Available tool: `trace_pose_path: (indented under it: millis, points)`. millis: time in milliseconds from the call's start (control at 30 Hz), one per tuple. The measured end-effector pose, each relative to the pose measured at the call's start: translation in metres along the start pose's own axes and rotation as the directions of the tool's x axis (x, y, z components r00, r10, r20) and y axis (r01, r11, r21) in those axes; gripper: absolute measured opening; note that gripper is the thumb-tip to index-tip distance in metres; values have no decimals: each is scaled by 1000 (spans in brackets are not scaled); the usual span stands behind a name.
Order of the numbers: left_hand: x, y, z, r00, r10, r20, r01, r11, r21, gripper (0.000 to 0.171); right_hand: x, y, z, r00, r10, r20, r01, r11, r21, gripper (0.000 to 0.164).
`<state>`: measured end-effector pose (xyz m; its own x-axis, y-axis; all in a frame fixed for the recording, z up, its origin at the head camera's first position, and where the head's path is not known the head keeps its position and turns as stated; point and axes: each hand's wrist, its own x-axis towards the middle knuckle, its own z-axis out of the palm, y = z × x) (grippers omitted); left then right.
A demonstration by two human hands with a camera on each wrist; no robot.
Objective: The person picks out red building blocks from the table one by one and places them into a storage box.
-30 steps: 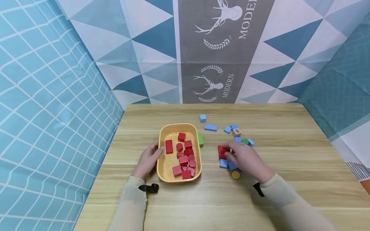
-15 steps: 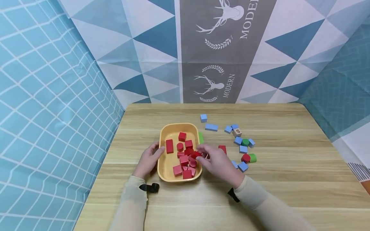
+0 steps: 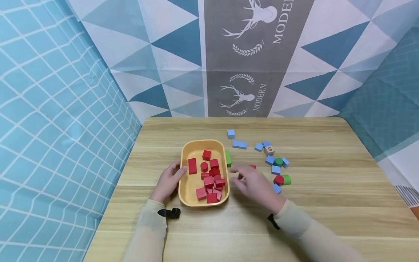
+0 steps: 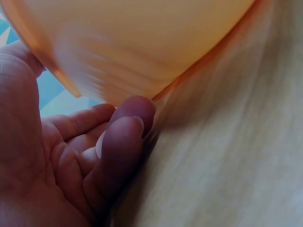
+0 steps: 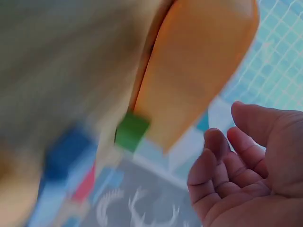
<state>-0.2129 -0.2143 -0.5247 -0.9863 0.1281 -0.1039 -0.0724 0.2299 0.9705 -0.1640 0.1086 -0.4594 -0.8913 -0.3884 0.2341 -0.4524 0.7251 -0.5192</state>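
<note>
My left hand (image 3: 167,181) holds the left side of a yellow-orange plastic tray (image 3: 188,189), thumb over the rim. In the left wrist view its fingers (image 4: 124,142) curl against the outer wall. Several red blocks lie in the tray, among them a cube (image 3: 208,182), a cylinder (image 3: 204,166) and a flat rectangular block (image 3: 192,166). My right hand (image 3: 256,186) is just right of the tray, holding nothing, fingers loosely bent. Behind it, a red block (image 3: 252,166) on the table is mostly hidden.
A green block (image 3: 228,158) stands against the tray's right side. Blue blocks (image 3: 239,145), a wooden letter block (image 3: 269,150), a dark green cylinder (image 3: 278,162), a red cylinder (image 3: 279,179) and a light green block (image 3: 286,179) are scattered over the table (image 3: 327,174). Patterned cloth hangs behind.
My right hand took a red block from the right, carried it over the tray and let it go among the others. It has since moved back rightward. My left hand stays on the tray.
</note>
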Motion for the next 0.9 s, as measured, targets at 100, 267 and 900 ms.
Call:
trace_pose_path:
  millis: [100, 267, 900]
  points:
    - [0, 0, 0, 1000, 13, 2, -13, 1000, 4, 57, -4, 26, -24, 999, 30, -17, -32, 996, -88, 30]
    - [0, 0, 0, 1000, 6, -4, -6, 1000, 22, 58, -18, 66, -62, 989, 143, 36, -130, 960, -249, 26]
    - [-4, -2, 1, 999, -20, -32, 20, 1000, 12, 58, -46, 92, -72, 955, 96, 280, -26, 970, -244, 31]
